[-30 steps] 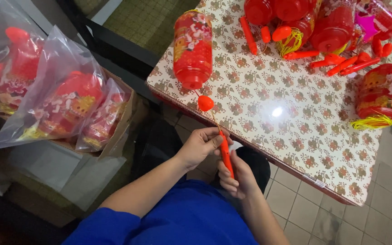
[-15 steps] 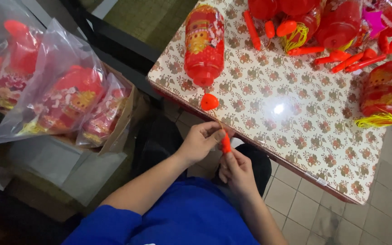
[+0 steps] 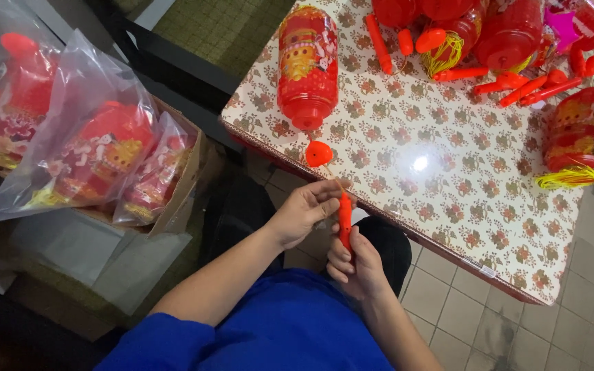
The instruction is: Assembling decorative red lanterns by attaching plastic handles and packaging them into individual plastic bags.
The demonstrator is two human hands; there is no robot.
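Since half a second ago, both hands have barely shifted at the lower middle of the frame, while the red lantern (image 3: 308, 65) and the small red cap (image 3: 318, 153) on the table's near edge now sit a little further right in the picture as the view has turned. At lower centre, the right hand (image 3: 353, 264) is wrapped around the lower part of a slim red stick (image 3: 345, 218), held upright, fingers closed firmly on it. Just to its left, the left hand (image 3: 306, 209) pinches the top of the same stick between thumb and fingertips, a narrow grip; a thin string runs from there up toward the red cap. Above them spreads the table (image 3: 448, 178) with its floral cloth, with more red lanterns, loose red sticks and yellow tassels crowded along the upper right. At the left of the frame, a cardboard box (image 3: 180, 199) holds bagged lanterns (image 3: 97, 154) in clear plastic.
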